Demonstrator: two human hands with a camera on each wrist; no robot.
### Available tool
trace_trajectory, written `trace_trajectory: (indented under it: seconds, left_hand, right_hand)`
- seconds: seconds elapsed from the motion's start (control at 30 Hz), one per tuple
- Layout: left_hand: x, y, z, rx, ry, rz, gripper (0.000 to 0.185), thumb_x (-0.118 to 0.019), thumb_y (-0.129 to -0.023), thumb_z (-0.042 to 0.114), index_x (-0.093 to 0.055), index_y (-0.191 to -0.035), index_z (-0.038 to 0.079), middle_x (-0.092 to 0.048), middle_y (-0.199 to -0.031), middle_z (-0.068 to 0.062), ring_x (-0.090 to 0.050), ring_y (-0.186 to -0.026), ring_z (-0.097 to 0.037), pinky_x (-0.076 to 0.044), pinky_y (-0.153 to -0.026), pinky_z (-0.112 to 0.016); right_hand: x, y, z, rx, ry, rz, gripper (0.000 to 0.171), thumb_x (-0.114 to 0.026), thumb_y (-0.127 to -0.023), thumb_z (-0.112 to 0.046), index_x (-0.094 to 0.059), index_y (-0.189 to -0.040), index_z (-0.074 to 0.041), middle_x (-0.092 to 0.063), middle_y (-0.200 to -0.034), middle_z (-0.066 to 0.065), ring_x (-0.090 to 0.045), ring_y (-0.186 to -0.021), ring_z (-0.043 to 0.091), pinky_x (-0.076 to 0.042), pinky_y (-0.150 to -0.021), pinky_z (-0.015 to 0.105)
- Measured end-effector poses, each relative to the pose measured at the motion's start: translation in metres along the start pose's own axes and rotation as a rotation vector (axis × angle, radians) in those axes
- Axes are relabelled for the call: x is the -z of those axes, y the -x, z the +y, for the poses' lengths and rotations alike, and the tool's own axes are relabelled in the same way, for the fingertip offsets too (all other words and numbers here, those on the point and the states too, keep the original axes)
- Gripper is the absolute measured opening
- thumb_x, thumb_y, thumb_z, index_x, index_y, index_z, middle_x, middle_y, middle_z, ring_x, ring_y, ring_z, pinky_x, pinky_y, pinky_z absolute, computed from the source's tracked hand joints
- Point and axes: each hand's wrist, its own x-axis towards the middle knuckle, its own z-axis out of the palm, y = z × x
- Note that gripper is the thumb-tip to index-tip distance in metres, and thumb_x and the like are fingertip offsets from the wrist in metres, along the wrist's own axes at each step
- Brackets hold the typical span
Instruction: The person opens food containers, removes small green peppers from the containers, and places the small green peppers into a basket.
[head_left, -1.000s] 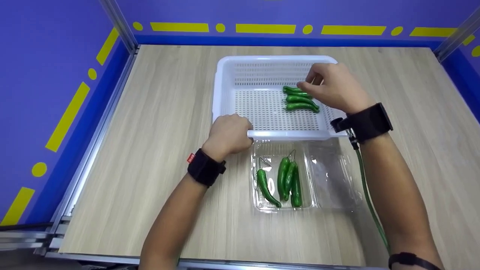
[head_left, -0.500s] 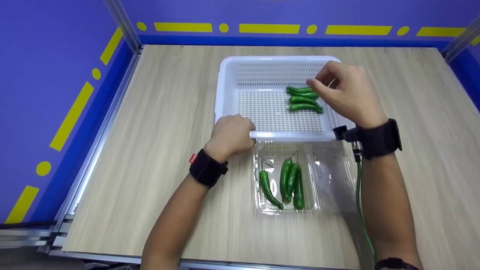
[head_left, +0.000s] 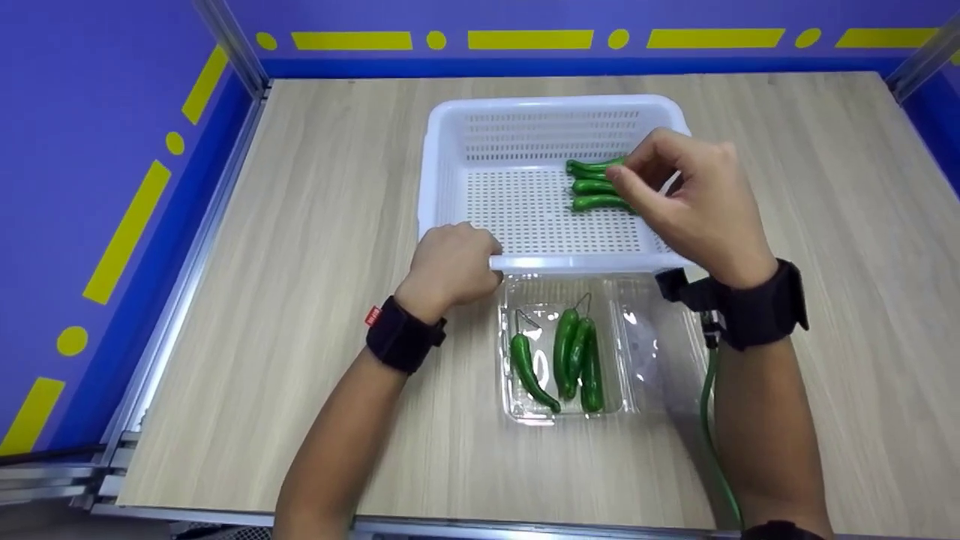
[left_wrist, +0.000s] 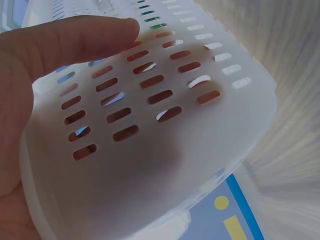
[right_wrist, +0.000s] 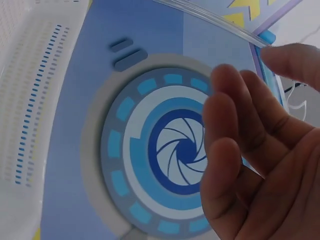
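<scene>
My left hand [head_left: 454, 264] grips the near left corner of a white perforated plastic basket [head_left: 570, 262]. In the left wrist view its thumb [left_wrist: 85, 40] lies against the slotted basket wall [left_wrist: 195, 140]. Over the basket's right side my right hand [head_left: 701, 199] hovers with relaxed, bent fingers and nothing in it. The right wrist view shows its thumb [right_wrist: 295, 62] apart from the fingers [right_wrist: 222, 115]. Several green chili peppers [head_left: 596, 202] lie side by side in the basket, partly hidden behind the right hand.
A clear plastic clamshell box [head_left: 566, 416] with its lid [head_left: 660, 360] folded out to the right stands just in front of the basket. Several green peppers [head_left: 531, 375] lie in it. Blue panels [head_left: 525, 15] border the wooden table [head_left: 322, 225]. A green cable [head_left: 709, 420] trails along the right forearm.
My right hand has drawn slightly right and back from the peppers, thumb and fingers parting a little. The left hand keeps its grip on the basket, and the peppers lie as before.
</scene>
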Motion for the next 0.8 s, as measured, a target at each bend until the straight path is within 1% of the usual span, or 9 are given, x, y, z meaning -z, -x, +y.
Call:
trace_trajectory:
  seconds: [0.17,0.33,0.53,0.63,0.7,0.8]
  left_hand:
    - [0.001,0.002,-0.001,-0.006,-0.005,0.008,0.013,-0.067,-0.083,0.023,-0.066,-0.072,0.019,-0.052,-0.063,0.005,-0.054,-0.062,-0.019,-0.044,-0.055,-0.036]
    - [0.000,0.000,0.001,-0.007,-0.008,0.007,0.010,-0.067,-0.083,0.023,-0.069,-0.074,0.020,-0.054,-0.064,0.005,-0.053,-0.062,-0.019,-0.043,-0.055,-0.038]
    - [0.000,0.000,0.001,-0.010,-0.005,-0.006,0.013,-0.066,-0.083,0.023,-0.064,-0.071,0.019,-0.050,-0.063,0.005,-0.052,-0.062,-0.019,-0.040,-0.054,-0.036]
    - [0.001,0.000,0.001,-0.008,-0.008,-0.014,0.016,-0.067,-0.084,0.023,-0.063,-0.070,0.019,-0.050,-0.062,0.005,-0.052,-0.062,-0.019,-0.039,-0.054,-0.035]
    - [0.002,0.000,0.002,-0.011,-0.015,-0.014,0.015,-0.067,-0.085,0.024,-0.064,-0.071,0.019,-0.051,-0.062,0.005,-0.053,-0.062,-0.019,-0.040,-0.054,-0.035]
    - [0.002,0.002,0.001,-0.011,-0.015,-0.016,0.013,-0.067,-0.085,0.025,-0.068,-0.074,0.019,-0.054,-0.064,0.004,-0.055,-0.063,-0.020,-0.043,-0.055,-0.036]
  right_hand:
    - [0.000,0.009,-0.005,0.075,0.015,-0.113,0.016,-0.071,-0.095,-0.024,-0.070,-0.087,-0.009,-0.071,-0.076,-0.006,-0.060,-0.061,0.004,-0.046,-0.054,0.015]
    - [0.004,0.015,-0.007,0.110,0.036,-0.190,0.011,-0.069,-0.096,-0.026,-0.072,-0.092,-0.015,-0.070,-0.078,-0.010,-0.060,-0.066,0.002,-0.045,-0.055,0.017]
    - [0.004,0.020,-0.014,0.178,0.042,-0.264,0.010,-0.071,-0.095,-0.025,-0.071,-0.094,-0.015,-0.070,-0.080,-0.009,-0.060,-0.069,0.002,-0.046,-0.058,0.018]
    - [0.003,0.023,-0.019,0.208,0.044,-0.299,0.011,-0.072,-0.094,-0.025,-0.069,-0.094,-0.014,-0.069,-0.080,-0.008,-0.061,-0.072,0.003,-0.048,-0.062,0.022]
    - [0.004,0.026,-0.023,0.201,0.052,-0.360,0.014,-0.072,-0.094,-0.028,-0.068,-0.098,-0.014,-0.069,-0.084,-0.008,-0.062,-0.075,0.005,-0.051,-0.066,0.026]
    - [0.001,0.030,-0.028,0.143,0.091,-0.521,0.022,-0.071,-0.094,-0.034,-0.067,-0.106,-0.016,-0.071,-0.091,-0.006,-0.066,-0.081,0.008,-0.054,-0.072,0.033]
